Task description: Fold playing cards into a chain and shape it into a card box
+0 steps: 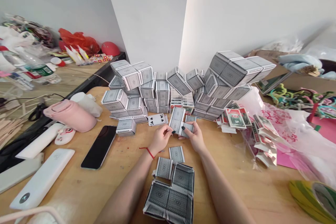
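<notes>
My left hand (160,138) is closed in a pinch at the lower left edge of a grey patterned playing card (176,120). On the other side, my right hand (194,135) grips the cards, with a second card (188,130) against its fingers. One loose card (177,154) lies face down between my forearms. Closer to me sits a block of joined folded-card cubes (168,197), with a notch at its upper left where a small card piece (164,168) stands. Just beyond my left hand rests a face-up clubs card (157,119).
Stacked card cubes (128,77) stand at the back left, and taller ones (231,70) at the back right. Card boxes (235,118) lie to the right, near yellow tape (312,196). A phone (99,147), a white power bank (43,178) and a pink case (70,114) occupy the left.
</notes>
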`<state>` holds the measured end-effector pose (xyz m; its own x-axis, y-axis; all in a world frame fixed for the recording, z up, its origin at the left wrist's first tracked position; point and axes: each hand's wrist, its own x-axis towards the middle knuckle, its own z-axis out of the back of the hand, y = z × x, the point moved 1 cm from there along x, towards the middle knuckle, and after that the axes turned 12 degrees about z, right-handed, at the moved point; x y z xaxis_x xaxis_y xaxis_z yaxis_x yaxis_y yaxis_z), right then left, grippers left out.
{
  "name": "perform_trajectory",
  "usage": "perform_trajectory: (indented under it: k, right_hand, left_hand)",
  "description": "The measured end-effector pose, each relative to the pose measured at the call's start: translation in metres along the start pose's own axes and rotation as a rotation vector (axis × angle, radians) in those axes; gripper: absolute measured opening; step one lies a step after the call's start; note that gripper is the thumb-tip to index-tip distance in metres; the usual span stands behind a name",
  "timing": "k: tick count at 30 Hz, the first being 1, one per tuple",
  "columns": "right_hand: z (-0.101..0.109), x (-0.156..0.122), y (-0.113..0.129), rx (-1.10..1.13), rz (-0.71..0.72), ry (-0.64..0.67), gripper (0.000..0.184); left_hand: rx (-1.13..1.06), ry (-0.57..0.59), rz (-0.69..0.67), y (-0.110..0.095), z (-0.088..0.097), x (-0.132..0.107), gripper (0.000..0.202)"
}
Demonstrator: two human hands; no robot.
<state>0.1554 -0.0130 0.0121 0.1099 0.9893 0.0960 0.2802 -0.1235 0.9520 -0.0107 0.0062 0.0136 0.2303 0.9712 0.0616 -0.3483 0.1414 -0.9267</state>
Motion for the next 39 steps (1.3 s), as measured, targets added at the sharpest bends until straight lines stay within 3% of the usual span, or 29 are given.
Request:
perform_trajectory:
  k: [9,14,17,20,24,31,35,39]
  right_hand:
    - [0.002,0.002,-0.005,0.049,-0.029,-0.026,0.038]
    - [0.002,0.003,-0.01,-0.033,-0.005,-0.04,0.031]
    - [0.002,0.004,-0.013,-0.108,0.018,-0.033,0.029]
    - [0.001,0.004,-0.013,-0.122,-0.009,0.003,0.028]
    - [0.0,0.004,-0.013,-0.06,-0.077,0.077,0.029]
    - [0.005,0.006,-0.011,-0.221,0.018,0.185,0.031]
    - [0.006,0.005,-0.007,-0.044,0.046,0.055,0.029]
    - [0.005,0.005,-0.008,0.161,-0.013,-0.08,0.033]
  left_hand:
    - [-0.155,-0.028,0.107,0.002,-0.005,0.001,0.012]
    - [-0.284,-0.044,0.138,0.006,-0.009,0.003,0.01]
    - [-0.421,-0.056,0.173,0.007,-0.009,0.006,0.026]
    - [-0.474,-0.039,0.225,0.008,-0.009,0.009,0.036]
    - [-0.425,-0.054,0.28,0.01,-0.008,0.011,0.02]
    - [-0.452,0.001,0.345,0.014,-0.002,0.011,0.019]
    - [-0.463,0.1,0.405,0.013,-0.001,0.012,0.02]
    - [-0.437,0.167,0.394,0.009,-0.004,0.012,0.018]
